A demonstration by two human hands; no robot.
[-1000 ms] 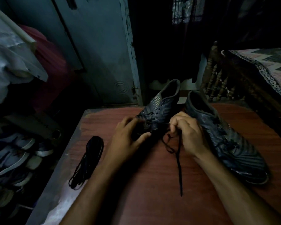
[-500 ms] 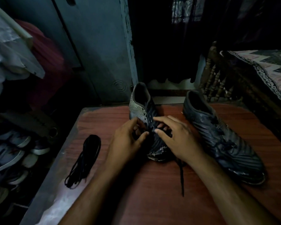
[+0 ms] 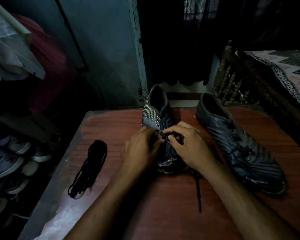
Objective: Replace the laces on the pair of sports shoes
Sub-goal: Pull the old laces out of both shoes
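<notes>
Two dark sports shoes stand on a reddish wooden table (image 3: pixel 163 213). The left shoe (image 3: pixel 156 111) has its toe pointing at me, and both hands work over its lace area. My left hand (image 3: pixel 140 151) grips the shoe's left side, thumb and finger at an eyelet. My right hand (image 3: pixel 189 148) pinches the dark lace at the eyelets. That lace's loose end (image 3: pixel 198 193) trails toward me over the table. The right shoe (image 3: pixel 237 148) lies untouched, still laced. A bundle of black laces (image 3: pixel 90 167) lies on the table to the left.
A shoe rack with several shoes (image 3: pixel 10 161) is low on the left. Clothes hang above it. A grey door (image 3: pixel 100 49) is behind the table. A wooden bed with a patterned cover (image 3: pixel 284 70) is at the right.
The left shoe was turned from lying tilted to standing with its toe toward me. My right hand moved from pulling the lace out to pinching it at the eyelets.
</notes>
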